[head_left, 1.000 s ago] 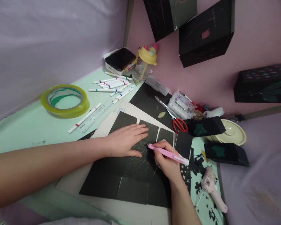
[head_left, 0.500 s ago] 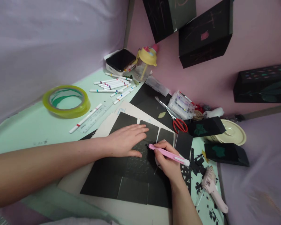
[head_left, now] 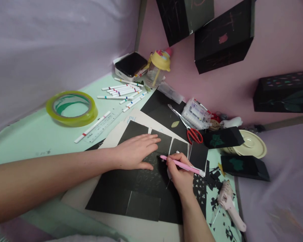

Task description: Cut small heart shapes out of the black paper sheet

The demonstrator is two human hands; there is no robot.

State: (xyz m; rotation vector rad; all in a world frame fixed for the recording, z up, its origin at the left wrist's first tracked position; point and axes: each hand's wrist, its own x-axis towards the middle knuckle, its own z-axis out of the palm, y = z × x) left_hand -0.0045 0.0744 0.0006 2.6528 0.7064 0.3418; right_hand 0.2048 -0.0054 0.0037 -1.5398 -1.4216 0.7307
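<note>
Flat on a large black sheet (head_left: 111,191) lies my left hand (head_left: 136,152), its fingers stretched out and holding nothing. My right hand (head_left: 179,171) grips a slim pink tool (head_left: 184,165) with a white end, its tip touching the black sheet just right of my left fingertips. Small light marks and cut shapes cover the sheet's middle. A smaller black rectangle (head_left: 143,205) lies near the sheet's lower edge. Thin pale gaps run between the panels at its top. Pale board (head_left: 138,117) shows beneath the sheet.
At the left lie a yellow tape roll (head_left: 72,108), a clear ruler (head_left: 103,126) and several white markers (head_left: 123,90). Red-handled scissors (head_left: 195,135), a lidded bottle (head_left: 158,67) and a phone (head_left: 131,64) sit behind. A glue gun (head_left: 231,205) and black scraps lie right.
The pink tool has turned slightly in my right hand, which has shifted a little downward. My left hand stays in place. The view has moved slightly.
</note>
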